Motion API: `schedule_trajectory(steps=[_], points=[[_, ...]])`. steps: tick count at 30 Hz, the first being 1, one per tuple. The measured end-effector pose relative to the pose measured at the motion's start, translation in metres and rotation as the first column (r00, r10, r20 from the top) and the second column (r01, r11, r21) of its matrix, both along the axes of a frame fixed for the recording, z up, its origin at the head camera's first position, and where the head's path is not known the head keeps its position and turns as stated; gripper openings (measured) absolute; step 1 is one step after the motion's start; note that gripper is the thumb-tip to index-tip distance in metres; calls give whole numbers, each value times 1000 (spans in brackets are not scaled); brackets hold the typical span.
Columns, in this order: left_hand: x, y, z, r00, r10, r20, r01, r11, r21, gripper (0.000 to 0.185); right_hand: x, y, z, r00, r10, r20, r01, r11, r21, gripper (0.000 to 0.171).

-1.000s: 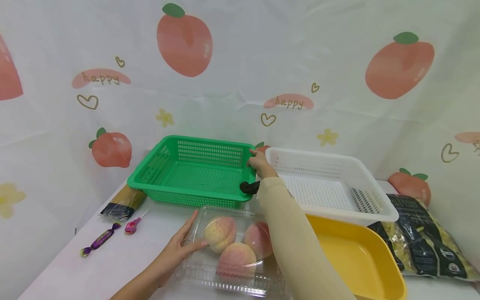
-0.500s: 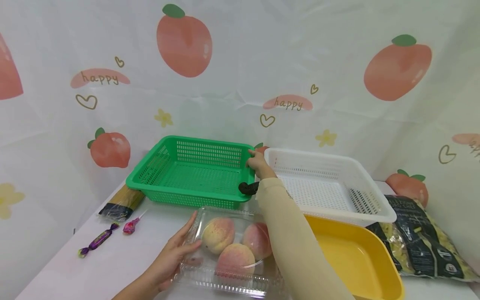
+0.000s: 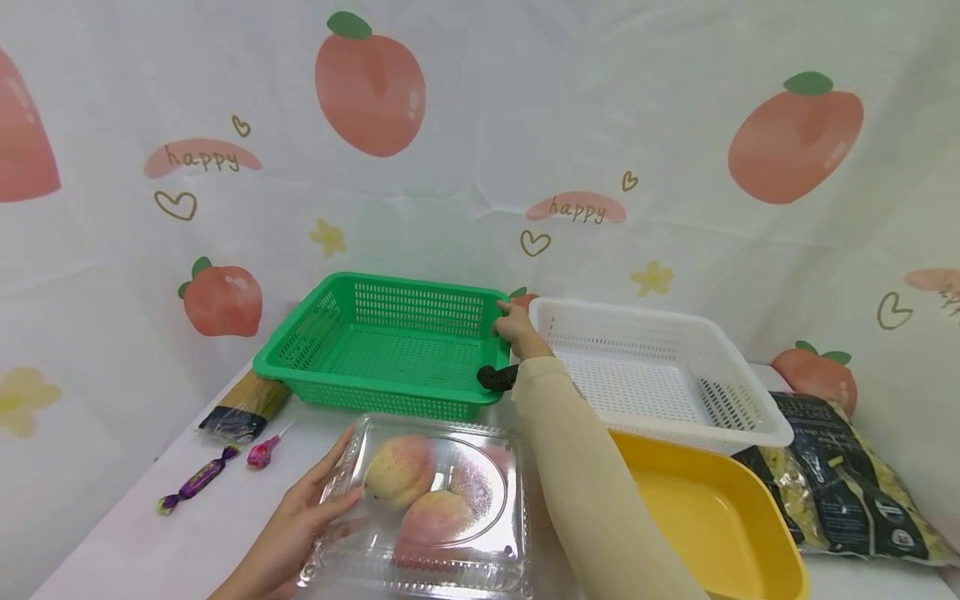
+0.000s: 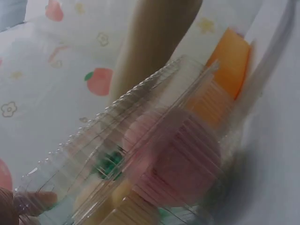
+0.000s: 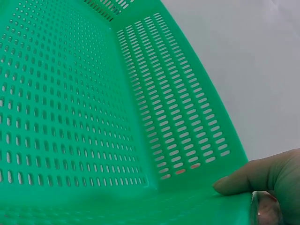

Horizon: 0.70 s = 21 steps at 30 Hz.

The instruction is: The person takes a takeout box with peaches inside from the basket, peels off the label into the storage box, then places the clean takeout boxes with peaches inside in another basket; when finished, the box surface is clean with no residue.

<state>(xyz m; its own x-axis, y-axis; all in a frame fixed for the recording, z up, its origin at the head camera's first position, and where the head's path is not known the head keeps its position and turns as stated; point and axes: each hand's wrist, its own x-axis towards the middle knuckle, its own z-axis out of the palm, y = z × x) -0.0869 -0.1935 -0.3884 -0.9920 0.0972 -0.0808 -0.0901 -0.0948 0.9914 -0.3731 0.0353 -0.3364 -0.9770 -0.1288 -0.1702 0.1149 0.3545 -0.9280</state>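
My left hand (image 3: pixel 303 517) grips the left side of a clear plastic clamshell box (image 3: pixel 360 542). Inside show peaches (image 3: pixel 402 471), yellow and pink, seen through the ridged plastic in the left wrist view as well. The box is tilted, its lid facing the head camera, in front of the green basket (image 3: pixel 397 392). Up at that basket's right end, my right hand (image 3: pixel 519 329) holds the rim. The right wrist view has the thumb (image 5: pixel 239 180) over the inside of the rim and other fingers outside it, partly hidden. The basket's slotted floor is bare.
A white basket (image 3: pixel 757 417) stands right of the green one, a yellow tub (image 3: pixel 697 517) before it. Far right lies a dark food bag (image 3: pixel 840 475). On the left are a noodle-like packet (image 3: pixel 247 408), a lollipop (image 3: pixel 262 452) and a purple wrapped candy (image 3: pixel 201 478).
My left hand has shifted the clamshell box leftward, out from behind the right forearm, and its lid now faces the camera more. The right hand has stayed on the green basket's rim.
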Motion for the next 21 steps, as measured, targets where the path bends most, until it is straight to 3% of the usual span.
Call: schedule_trajectory(steps=[11,17,19,21], points=[[16,-43,-16,993,-29,-115,26,999,-25,69,3,1,-1,1000,7,-17,-7,1000,7,70],[26,-67,-21,966,-19,-259,55,990,131,70,1,0,-2,1000,-2,-19,2,1000,18,69],[27,-75,-18,948,-35,-318,103,975,199,71,-1,-1,-2,1000,-8,-18,8,1000,28,69],[29,-84,-15,928,-78,-364,192,939,287,71,-1,-1,-3,1000,-8,-9,8,1000,27,69]])
